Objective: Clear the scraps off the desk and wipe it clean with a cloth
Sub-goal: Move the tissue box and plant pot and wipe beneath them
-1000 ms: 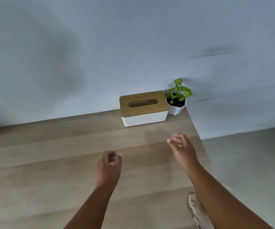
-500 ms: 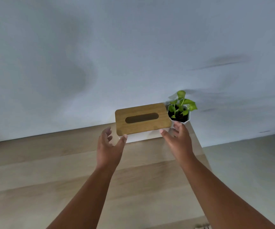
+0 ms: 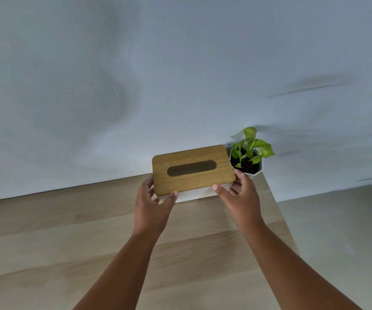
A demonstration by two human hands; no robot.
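Both our hands are on the tissue box (image 3: 193, 173) at the far right corner of the counter (image 3: 46, 242). Its long axis runs left to right, square across our reach. The left hand (image 3: 152, 203) takes the left end, the right hand (image 3: 240, 193) the right end, so neither hand is nearer; the box sits between the two grips.

Left grip: spread wide, thumb against the near edge of the wooden lid, fingers wrapped round the left side wall. Right grip: likewise wide, thumb at the near right corner, fingers curled behind the right end. Each clasps the box; nothing else is held.

Just beyond the right grip stands a small potted plant (image 3: 248, 158), touching or nearly touching the box end; we cannot tell which.

No scraps and no cloth show from here. We judge the box is being lifted or shifted to free the surface under it. Pulling it straight toward us should keep the right knuckles off the pot.
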